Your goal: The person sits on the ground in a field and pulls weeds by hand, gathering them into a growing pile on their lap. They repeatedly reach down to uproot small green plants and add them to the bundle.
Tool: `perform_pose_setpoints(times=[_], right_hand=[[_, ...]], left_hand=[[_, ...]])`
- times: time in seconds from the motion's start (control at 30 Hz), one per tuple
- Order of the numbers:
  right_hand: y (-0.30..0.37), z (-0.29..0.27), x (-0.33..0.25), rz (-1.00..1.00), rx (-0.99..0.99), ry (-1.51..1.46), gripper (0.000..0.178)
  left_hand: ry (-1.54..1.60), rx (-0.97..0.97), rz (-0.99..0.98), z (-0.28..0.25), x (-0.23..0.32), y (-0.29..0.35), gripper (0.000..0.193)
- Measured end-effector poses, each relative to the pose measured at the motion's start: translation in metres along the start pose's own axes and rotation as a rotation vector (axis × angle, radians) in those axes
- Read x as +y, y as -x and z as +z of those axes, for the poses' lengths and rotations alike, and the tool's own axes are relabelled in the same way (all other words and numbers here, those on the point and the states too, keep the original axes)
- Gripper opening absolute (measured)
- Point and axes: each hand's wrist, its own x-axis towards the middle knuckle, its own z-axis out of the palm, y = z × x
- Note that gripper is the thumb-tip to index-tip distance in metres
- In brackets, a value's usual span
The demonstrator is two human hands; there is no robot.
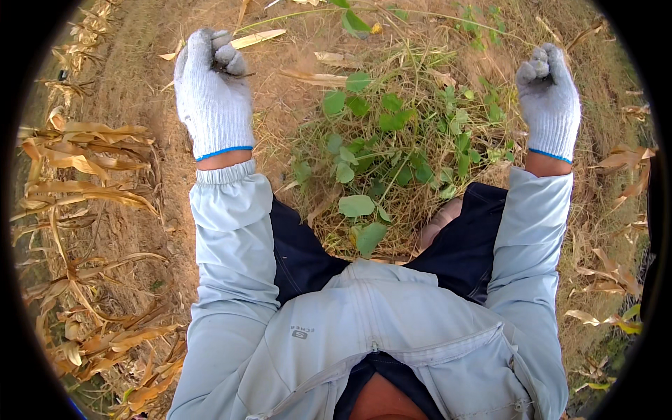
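A thin green vine (355, 25) with a few leaves stretches across the far side, running from one hand to the other. At its left end, my left hand (214, 94), in a white knitted glove with a blue cuff edge, is closed with curled fingers. A small dark twig pokes out by those fingers. My right hand (550, 101), gloved alike, is also closed, at the vine's other end; its exact grip is partly hidden. Both palms look soiled. Between the hands lies a heap of dry grass (336, 157) with round-leaved green plants (395, 119) on it.
Dry corn stalks and leaves (91, 157) line the left side; more dry leaves (616, 273) lie at the right. Bare brown soil (178, 231) runs between. A shoe (439, 225) stands beside the grass heap, below my dark trousers (458, 259).
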Motion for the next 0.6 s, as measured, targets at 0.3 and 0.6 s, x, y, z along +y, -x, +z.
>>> perform_pose_setpoints(times=[0.3, 0.6], right_hand=[[-0.024, -0.058, -0.047, -0.124, 0.223, -0.179, 0.029], [-0.01, -0.032, -0.005, 0.127, 0.025, 0.826, 0.047]], left_hand=[[0.214, 0.21, -0.069, -0.055, 0.033, -0.04, 0.02], [-0.378, -0.053, 0.125, -0.02, 0.022, 0.007, 0.037]])
